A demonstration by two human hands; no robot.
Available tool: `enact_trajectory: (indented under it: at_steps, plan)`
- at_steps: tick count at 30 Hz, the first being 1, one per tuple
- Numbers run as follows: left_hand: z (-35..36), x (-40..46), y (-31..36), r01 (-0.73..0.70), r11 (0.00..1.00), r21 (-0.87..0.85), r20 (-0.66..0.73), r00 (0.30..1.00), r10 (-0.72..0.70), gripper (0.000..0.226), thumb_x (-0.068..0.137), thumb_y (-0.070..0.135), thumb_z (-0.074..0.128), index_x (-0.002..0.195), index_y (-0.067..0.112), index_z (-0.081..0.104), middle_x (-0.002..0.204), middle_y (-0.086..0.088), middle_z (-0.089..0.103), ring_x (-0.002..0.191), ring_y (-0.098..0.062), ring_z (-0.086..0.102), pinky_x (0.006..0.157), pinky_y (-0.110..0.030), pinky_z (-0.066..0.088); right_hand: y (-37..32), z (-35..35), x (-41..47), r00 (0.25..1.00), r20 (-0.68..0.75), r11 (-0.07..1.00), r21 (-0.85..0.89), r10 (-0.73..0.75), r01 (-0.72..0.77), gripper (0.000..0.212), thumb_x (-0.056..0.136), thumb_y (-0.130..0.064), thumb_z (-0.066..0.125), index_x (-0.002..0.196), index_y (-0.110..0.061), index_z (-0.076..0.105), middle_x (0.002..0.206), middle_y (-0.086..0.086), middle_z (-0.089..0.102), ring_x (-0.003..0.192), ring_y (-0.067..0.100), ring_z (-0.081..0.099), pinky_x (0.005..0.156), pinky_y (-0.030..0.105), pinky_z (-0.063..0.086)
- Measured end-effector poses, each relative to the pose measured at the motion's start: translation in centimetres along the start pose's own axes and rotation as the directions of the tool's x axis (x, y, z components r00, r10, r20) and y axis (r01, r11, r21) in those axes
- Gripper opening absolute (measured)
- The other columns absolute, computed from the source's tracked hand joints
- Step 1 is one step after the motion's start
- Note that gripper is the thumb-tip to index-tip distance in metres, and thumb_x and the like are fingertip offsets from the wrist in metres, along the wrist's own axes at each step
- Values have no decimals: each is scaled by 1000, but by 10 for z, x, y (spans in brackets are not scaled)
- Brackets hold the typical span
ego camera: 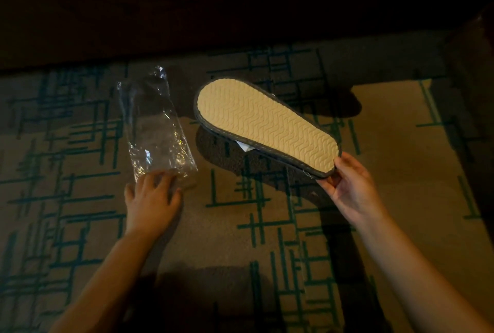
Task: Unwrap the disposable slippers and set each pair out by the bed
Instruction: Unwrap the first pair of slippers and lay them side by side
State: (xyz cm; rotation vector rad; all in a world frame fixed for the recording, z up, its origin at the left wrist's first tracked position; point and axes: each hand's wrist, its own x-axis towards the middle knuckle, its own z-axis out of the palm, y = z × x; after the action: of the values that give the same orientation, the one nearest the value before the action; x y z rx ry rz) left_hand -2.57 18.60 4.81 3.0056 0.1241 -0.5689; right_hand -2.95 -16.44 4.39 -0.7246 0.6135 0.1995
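Clear plastic wrapper [156, 124] is lying flat and empty on the patterned carpet [80, 145], at the left of the scene. The left hand [152, 199] is resting on the wrapper's near end with fingers spread and fairly straight, pressing rather than clasping; its grip is therefore open.

Moving right, the slipper pair [267, 126] is hanging above the carpet, sole side up, heel end toward the person. The right hand [352, 188] is pinching that heel edge, thumb over the sole rim and fingers beneath, so this grip is closed on the slippers. The toe end is pointing away, toward the dark bed base [187, 11] along the top of the view.

Recommended procedure for the step in hand, as a judgement:
- Be keeping the wrapper pinned or moved aside, so that it is not sliding underfoot.
- Be bringing the left hand across to separate the two slippers, since they appear to be stacked together.
- Be turning each one sole down before lowering it.
- Be aligning both side by side near the bed edge.

Appearance: the upper sole is tan with a pressed wavy tread and a dark stitched border. Something white, possibly a paper insert [247, 147], is showing between the layers; its nature cannot be told.
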Motion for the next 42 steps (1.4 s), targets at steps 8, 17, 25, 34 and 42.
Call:
enact_trajectory:
  at_steps: [8,17,25,34,42]
  plan:
    - [-35,13,39,-384,921,-73,-428,846,319,81,73,52,53,141,20,23,146,-13,21,137,-32,21,111,-53,23,-2,-4,-5,1000,13,999,-53,0,0,12,53,-19,71,64,-23,74,72,-3,76,68,10,72,53,26,59]
    - [-32,23,63,-780,616,109,-364,545,755,37,83,17,59,115,2,53,116,-23,63,106,-31,60,84,-40,55,-41,-17,-1,998,26,990,-129,55,-52,57,5,-30,94,57,-20,75,62,-1,74,55,9,70,44,22,56]
    - [-16,-5,88,-705,708,-49,-325,681,656,36,81,27,54,114,15,57,106,-4,71,92,-14,63,70,-24,57,-52,-12,0,990,-67,992,36,124,-122,64,38,-43,86,95,-23,61,73,0,77,68,15,74,53,26,59]
    - [-13,-46,161,-489,739,-464,-233,872,430,36,78,33,63,114,26,59,105,10,64,96,-3,57,81,-14,45,11,29,-42,994,-33,905,-412,107,-111,80,71,-11,75,132,-40,32,99,-7,68,81,15,70,55,25,59]
    - [-6,-44,162,-144,552,-821,108,911,398,39,74,29,70,101,47,48,111,23,53,112,2,51,91,-18,47,21,31,-52,998,-41,854,-517,49,-63,74,82,1,64,141,-30,32,99,-13,65,72,-5,69,59,17,57]
